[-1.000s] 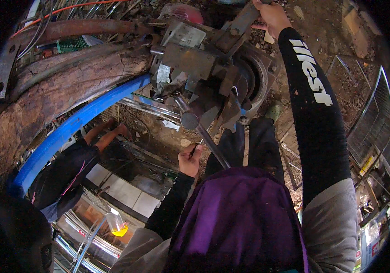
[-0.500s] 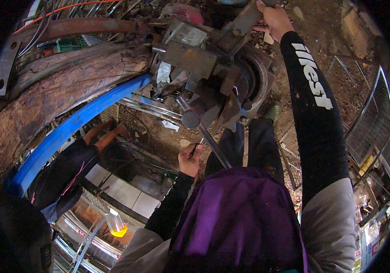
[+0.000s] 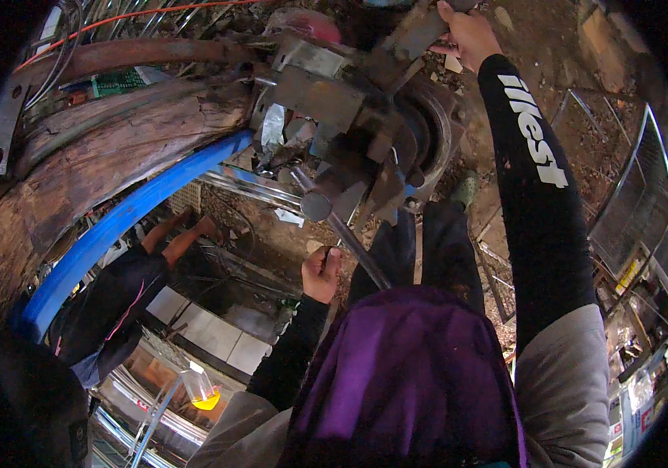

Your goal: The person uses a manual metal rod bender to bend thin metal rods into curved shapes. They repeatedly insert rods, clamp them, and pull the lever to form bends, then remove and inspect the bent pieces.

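A heavy, dark, rusty bench vise [image 3: 322, 101] fills the upper middle of the head view. Its screw bar [image 3: 357, 249] slants toward me and bears a round knob. My right hand [image 3: 470, 37] is closed around the far end of a thick metal bar [image 3: 416, 35] that rises from the vise, thumb on top. Nearer to me, beside the screw bar, my left hand [image 3: 320, 274] is closed in a pinch. A thin, light-coloured piece shows at its fingertips, too small to name.
A long blue beam [image 3: 139, 199] and a rough timber log [image 3: 100, 148] run off to the left. Below the beam another person [image 3: 112, 292] bends down. Wire-mesh frames [image 3: 638, 195] lean at the right. Litter and scraps cover the dirt floor.
The whole view has shifted slightly. Both hands keep about the same place and grip relative to the vise.
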`<action>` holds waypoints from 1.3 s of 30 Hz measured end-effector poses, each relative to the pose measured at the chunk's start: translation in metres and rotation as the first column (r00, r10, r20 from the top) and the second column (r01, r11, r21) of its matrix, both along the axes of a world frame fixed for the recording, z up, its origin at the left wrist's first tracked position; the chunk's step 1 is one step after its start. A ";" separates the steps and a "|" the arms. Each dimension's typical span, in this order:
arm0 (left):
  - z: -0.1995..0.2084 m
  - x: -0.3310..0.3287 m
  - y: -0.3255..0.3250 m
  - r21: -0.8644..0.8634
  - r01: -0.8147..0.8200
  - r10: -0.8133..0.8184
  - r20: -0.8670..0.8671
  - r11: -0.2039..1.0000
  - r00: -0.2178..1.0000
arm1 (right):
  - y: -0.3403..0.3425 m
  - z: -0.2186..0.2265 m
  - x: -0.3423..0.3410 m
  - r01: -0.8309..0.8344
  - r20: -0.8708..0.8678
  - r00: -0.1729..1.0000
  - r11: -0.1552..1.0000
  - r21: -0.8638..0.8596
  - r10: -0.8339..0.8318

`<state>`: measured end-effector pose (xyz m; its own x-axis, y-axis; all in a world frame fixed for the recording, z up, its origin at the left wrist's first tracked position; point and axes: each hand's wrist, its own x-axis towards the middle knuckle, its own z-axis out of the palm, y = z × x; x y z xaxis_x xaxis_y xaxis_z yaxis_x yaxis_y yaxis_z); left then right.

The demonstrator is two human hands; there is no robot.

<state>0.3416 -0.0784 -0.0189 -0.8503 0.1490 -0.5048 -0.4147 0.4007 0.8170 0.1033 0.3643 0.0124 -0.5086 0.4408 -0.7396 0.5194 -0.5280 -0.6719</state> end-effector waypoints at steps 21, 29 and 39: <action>0.036 -0.029 -0.013 0.086 -0.012 -0.010 0.255 0.996 0.967 | 0.016 -0.026 -0.002 -0.052 -0.007 0.999 0.999 0.012 0.052; 0.043 -0.035 -0.017 0.156 0.022 -0.067 0.292 0.987 0.954 | 0.005 -0.017 -0.002 0.003 0.028 1.000 0.998 0.067 -0.005; 0.068 -0.035 -0.001 -0.079 0.102 -0.082 0.224 0.992 0.971 | 0.006 -0.025 0.010 0.050 -0.020 0.999 0.997 0.050 -0.049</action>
